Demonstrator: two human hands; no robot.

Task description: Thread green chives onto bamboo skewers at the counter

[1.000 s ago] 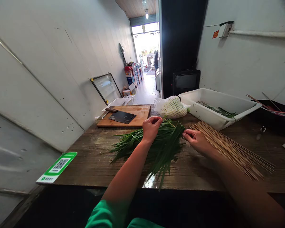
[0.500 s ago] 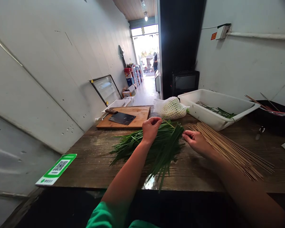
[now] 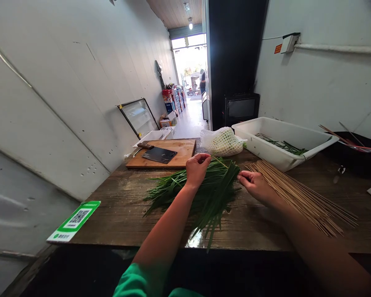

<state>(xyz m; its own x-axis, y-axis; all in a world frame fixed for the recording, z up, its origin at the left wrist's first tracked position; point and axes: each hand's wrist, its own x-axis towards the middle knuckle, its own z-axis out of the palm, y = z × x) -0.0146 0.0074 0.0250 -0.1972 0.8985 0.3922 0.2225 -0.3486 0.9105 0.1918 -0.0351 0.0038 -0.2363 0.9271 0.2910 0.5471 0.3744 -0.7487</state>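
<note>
Long green chives [image 3: 216, 198] lie in a loose pile on the wooden table, some leaves hanging toward its front edge. My left hand [image 3: 198, 168] is closed in a pinch above the pile, on one end of a thin bamboo skewer [image 3: 221, 162]. The skewer slants down to the right, and its far end is lost among the chive ends. At the right of the pile my right hand [image 3: 252, 181] is closed, thumb and finger pinching the ends of some chives. Many bamboo skewers [image 3: 299, 196] lie in a spread bundle beside and partly behind my right forearm.
Behind my left hand, a cleaver [image 3: 159, 154] lies on a cutting board [image 3: 185, 145]. A net-wrapped vegetable [image 3: 224, 141] sits beside a white tub [image 3: 284, 159] holding some green leaves. A dark container [image 3: 343, 154] with sticks stands far right. A green QR-code card [image 3: 76, 220] lies front left.
Almost nothing differs. Both hands keep their pinches in nearly the same places, and the whole view has shifted very slightly.
</note>
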